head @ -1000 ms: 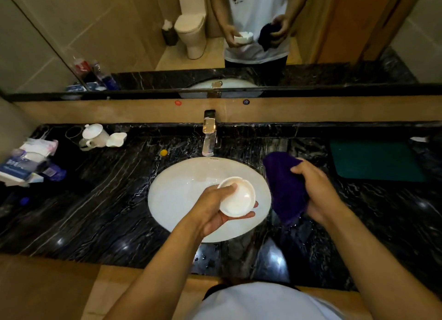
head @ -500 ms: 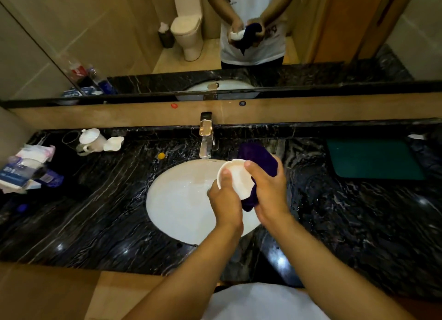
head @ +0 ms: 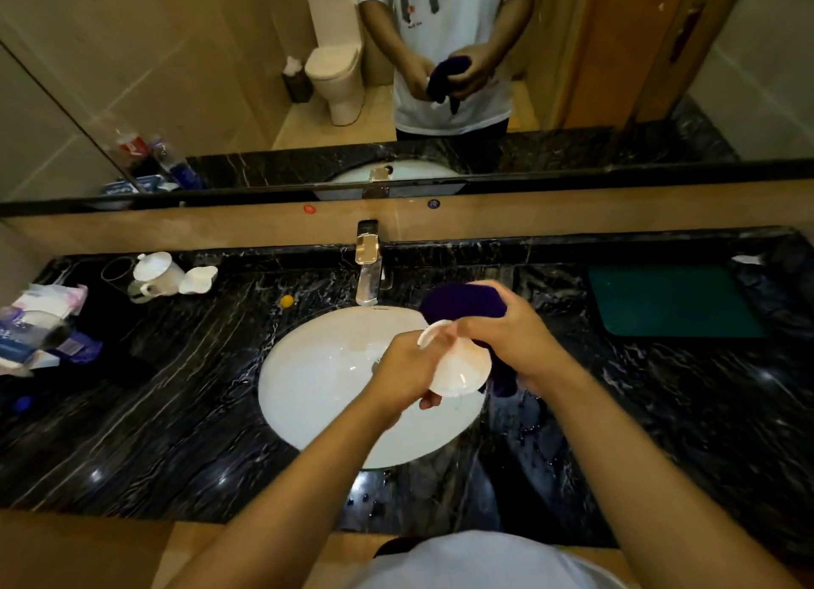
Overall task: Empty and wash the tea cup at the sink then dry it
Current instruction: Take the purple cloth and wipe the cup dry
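Note:
The white tea cup [head: 460,370] is tipped on its side above the right part of the white oval sink [head: 321,368]. My left hand [head: 407,370] grips the cup from the left, fingers curled under its rim. Against the cup's far right side my right hand [head: 506,333] presses a dark purple cloth [head: 462,300]. Part of the cloth hangs below the cup on the right. The cup's inside faces away from me and is hidden.
A chrome tap [head: 368,262] stands behind the sink on the black marble counter [head: 176,412]. A white teapot [head: 158,273] and lid lie far left, beside packets and bottles [head: 39,328]. A green mat [head: 674,300] lies at right. A small yellow object [head: 286,300] sits by the basin.
My right hand brought the purple cloth from the right over to the cup. The cup has turned from mouth-up to tipped on its side, with the cloth now against it.

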### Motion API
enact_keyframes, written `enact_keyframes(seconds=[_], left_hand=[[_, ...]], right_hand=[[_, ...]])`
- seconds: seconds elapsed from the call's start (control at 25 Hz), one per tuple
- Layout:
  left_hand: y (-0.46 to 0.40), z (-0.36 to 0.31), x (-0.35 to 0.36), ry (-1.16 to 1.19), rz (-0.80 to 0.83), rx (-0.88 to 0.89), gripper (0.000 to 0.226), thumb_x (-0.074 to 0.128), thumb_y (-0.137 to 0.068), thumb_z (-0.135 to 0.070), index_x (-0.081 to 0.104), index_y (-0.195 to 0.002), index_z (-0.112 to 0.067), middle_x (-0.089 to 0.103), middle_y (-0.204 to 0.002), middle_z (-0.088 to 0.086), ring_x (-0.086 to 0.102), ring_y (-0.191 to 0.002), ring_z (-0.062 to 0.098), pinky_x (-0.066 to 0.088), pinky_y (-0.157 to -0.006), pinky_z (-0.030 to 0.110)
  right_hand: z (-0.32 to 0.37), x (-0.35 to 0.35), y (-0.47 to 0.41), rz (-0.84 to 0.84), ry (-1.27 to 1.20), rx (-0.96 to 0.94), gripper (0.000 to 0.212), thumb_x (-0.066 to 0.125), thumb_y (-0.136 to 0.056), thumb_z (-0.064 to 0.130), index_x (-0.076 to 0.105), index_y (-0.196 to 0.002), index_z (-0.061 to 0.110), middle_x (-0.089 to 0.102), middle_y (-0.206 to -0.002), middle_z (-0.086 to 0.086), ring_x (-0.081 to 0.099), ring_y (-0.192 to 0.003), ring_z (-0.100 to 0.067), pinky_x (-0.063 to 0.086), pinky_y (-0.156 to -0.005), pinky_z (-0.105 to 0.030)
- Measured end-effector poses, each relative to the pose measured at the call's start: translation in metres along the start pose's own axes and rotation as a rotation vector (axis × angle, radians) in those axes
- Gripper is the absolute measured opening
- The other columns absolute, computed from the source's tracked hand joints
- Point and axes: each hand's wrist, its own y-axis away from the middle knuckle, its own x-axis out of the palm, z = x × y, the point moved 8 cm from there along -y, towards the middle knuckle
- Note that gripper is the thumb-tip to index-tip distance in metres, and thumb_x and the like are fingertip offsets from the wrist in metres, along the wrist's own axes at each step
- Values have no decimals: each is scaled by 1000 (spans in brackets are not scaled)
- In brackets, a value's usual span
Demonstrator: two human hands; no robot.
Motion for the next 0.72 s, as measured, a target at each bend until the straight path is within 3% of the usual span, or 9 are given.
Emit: enact_keyframes(seconds=[0.08, 0.16, 0.2, 0.24, 0.32, 0.4, 0.52, 0.6, 0.72], left_hand=[[-2, 8, 8, 307, -223, -67, 40, 55, -101, -45, 68, -113, -9, 71, -90, 18, 62, -63, 28, 41, -40, 23], [0, 26, 21, 769, -448, -211, 39, 53, -103, -34, 62, -116, 2, 69, -93, 22, 64, -62, 29, 48, -45, 27], [2, 33, 26, 871, -504, -251, 38, 53, -103, -31, 61, -116, 4, 70, -95, 21, 67, -67, 31, 53, -51, 31], [1, 39, 27, 841, -485, -281, 39, 53, -102, -32, 60, -117, 3, 71, -96, 20, 69, -72, 31, 56, -56, 33], [2, 41, 19, 561, -318, -278, 48, 48, -103, -43, 61, -120, 1, 71, -89, 14, 66, -68, 24, 50, -52, 28], [3, 36, 1, 184, -166, -201, 52, 46, -103, -49, 62, -114, -1, 64, -78, 10, 50, -56, 18, 37, -48, 24], [-3, 12, -16, -173, -139, 6, 48, 49, -97, -60, 68, -96, -16, 66, -76, 4, 57, -63, 22, 43, -53, 29], [3, 2, -12, -45, -269, 70, 44, 49, -96, -61, 73, -93, -23, 72, -81, 2, 66, -75, 24, 50, -61, 36], [13, 25, 9, 517, -537, -114, 33, 49, -103, -43, 69, -96, -17, 73, -89, 10, 69, -80, 29, 53, -61, 36]], right_hand=[[-15, 7, 5, -269, -232, 22, 46, 78, -76, 11, 63, -116, 29, 73, -107, -1, 72, -98, -23, 62, -80, -42], [-32, 29, 16, -440, -337, -5, 49, 77, -77, 11, 58, -118, 32, 70, -109, 5, 70, -98, -14, 60, -82, -34], [-38, 38, 22, -475, -344, -19, 51, 77, -78, 10, 55, -117, 34, 69, -108, 9, 68, -96, -9, 59, -81, -29], [-40, 41, 27, -495, -346, -33, 51, 77, -78, 8, 54, -116, 34, 68, -107, 10, 68, -93, -5, 58, -78, -25], [-38, 26, 26, -484, -305, -17, 48, 74, -79, 5, 55, -114, 32, 69, -104, 5, 68, -80, -6, 57, -64, -25], [-29, 5, 14, -314, -153, 18, 45, 73, -77, 5, 60, -112, 30, 71, -101, -3, 70, -71, -18, 55, -52, -32], [-11, 4, 1, -9, -5, 35, 43, 73, -77, -1, 66, -111, 25, 75, -102, -4, 73, -88, -22, 58, -61, -28], [-6, 11, -1, -88, -62, 18, 42, 72, -78, 0, 64, -110, 27, 74, -101, 1, 72, -89, -17, 57, -62, -22], [-24, 27, 11, -434, -275, 1, 48, 71, -77, 2, 60, -117, 27, 71, -104, 4, 70, -89, -10, 55, -63, -19]])
